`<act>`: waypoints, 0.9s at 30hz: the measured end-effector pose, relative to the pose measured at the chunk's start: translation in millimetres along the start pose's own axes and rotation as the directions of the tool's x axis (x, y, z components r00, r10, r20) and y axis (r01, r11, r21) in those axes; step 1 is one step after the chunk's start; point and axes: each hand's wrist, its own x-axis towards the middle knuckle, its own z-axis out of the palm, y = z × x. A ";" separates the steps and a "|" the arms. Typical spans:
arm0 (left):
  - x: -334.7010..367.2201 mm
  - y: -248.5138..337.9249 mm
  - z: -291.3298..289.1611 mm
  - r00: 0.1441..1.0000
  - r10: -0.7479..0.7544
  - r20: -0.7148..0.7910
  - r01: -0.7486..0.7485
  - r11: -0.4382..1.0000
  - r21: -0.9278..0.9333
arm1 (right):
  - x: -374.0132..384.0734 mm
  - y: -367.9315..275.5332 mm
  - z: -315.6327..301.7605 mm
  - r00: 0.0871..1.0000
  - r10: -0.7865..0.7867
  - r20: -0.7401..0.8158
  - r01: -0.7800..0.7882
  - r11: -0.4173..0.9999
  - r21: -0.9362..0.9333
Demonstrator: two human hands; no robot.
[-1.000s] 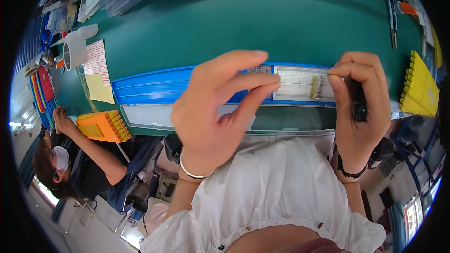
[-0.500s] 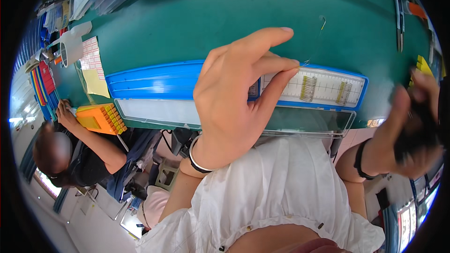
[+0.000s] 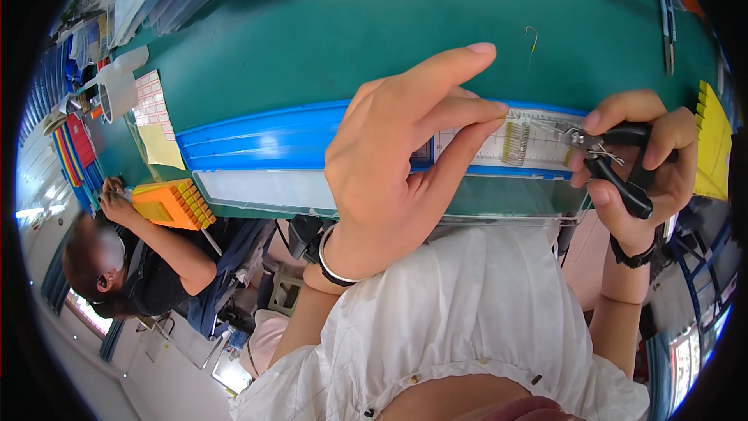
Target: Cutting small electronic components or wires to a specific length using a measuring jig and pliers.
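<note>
My left hand (image 3: 389,164) is closed in a pinch over the blue case, thumb and forefinger pressed on a very thin line. A small fish hook (image 3: 532,37) with a yellow binding lies beyond on the green table, the line faintly trailing from it toward the pinch. My right hand (image 3: 678,140) holds black-handled nippers (image 3: 626,134), their small silver jaws pointing left over the right end of the case. Inside the long blue case (image 3: 265,136), a white ruled insert carries a row of yellow-and-silver rigs (image 3: 516,144); my left hand covers its middle.
The case's transparent lid (image 3: 499,206) lies along the near table edge. A yellow ridged block (image 3: 710,140) stands far right, a pair of metal tweezers (image 3: 667,27) behind it. At left are an orange block (image 3: 160,204), a label sheet (image 3: 152,101) and a seated co-worker (image 3: 156,265).
My right hand has come in from the far right with the nippers, to the right end of the case. My left hand keeps its pinch, shifted very slightly right.
</note>
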 end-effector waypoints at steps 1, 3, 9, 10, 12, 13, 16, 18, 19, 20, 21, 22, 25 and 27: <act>-0.4 0.2 -0.6 1.000 -0.001 0.000 0.001 1.000 0.002 | 0.8 -3.2 3.4 0.999 0.043 -0.029 -0.043 0.999 0.000; -1.1 0.9 -1.5 1.000 0.001 -0.008 -0.001 1.000 -0.008 | 1.1 -3.3 3.6 0.999 0.042 -0.015 -0.042 0.999 -0.024; -3.5 -1.7 -3.4 0.999 -0.019 0.042 0.021 0.999 -0.035 | 0.1 -2.9 6.4 0.999 0.049 0.007 -0.049 0.997 -0.067; -3.5 -0.5 -5.1 0.999 -0.022 0.043 0.023 0.999 -0.036 | -1.1 -2.1 5.9 0.999 0.052 0.008 -0.051 0.996 -0.068; -1.7 8.3 -12.7 0.987 0.052 0.153 -0.083 0.975 0.204 | -1.1 -4.1 7.3 0.999 0.047 -0.005 -0.048 0.998 -0.051; -1.0 13.4 -20.4 0.987 0.047 0.154 -0.079 0.976 0.205 | -1.7 -4.6 8.2 0.999 0.046 -0.024 -0.047 0.998 -0.041; -8.3 25.9 -35.6 0.908 0.103 0.405 -0.287 0.859 0.424 | -3.7 -4.5 9.0 0.998 0.035 -0.044 -0.038 0.996 -0.083; -20.4 27.2 -34.6 0.883 -0.054 0.467 -0.260 0.771 0.581 | -1.0 -4.7 8.7 0.999 0.021 -0.026 -0.024 0.995 -0.100; -21.7 26.2 -34.7 0.882 -0.059 0.468 -0.257 0.772 0.581 | 0.5 -5.1 8.5 1.000 0.001 -0.006 -0.002 0.993 -0.117; -22.7 24.9 -34.8 0.861 -0.088 0.502 -0.278 0.744 0.607 | 1.1 -5.6 7.6 1.000 0.006 -0.005 -0.006 0.993 -0.115; -22.3 24.2 -33.5 0.836 -0.115 0.537 -0.303 0.718 0.626 | 1.1 -6.7 4.4 1.000 -0.005 0.006 0.006 0.990 -0.144; -22.3 24.0 -31.9 0.832 -0.116 0.543 -0.304 0.723 0.621 | 0.7 -7.6 2.3 1.000 -0.015 0.017 0.018 0.985 -0.173; -24.7 23.2 -29.4 0.827 -0.117 0.550 -0.342 0.672 0.657 | 0.3 -7.7 2.5 1.000 -0.015 0.007 0.016 0.982 -0.188; -26.2 20.7 -29.7 0.836 -0.104 0.538 -0.338 0.675 0.656 | 0.0 -6.9 2.6 1.000 -0.016 0.010 0.017 0.981 -0.191</act>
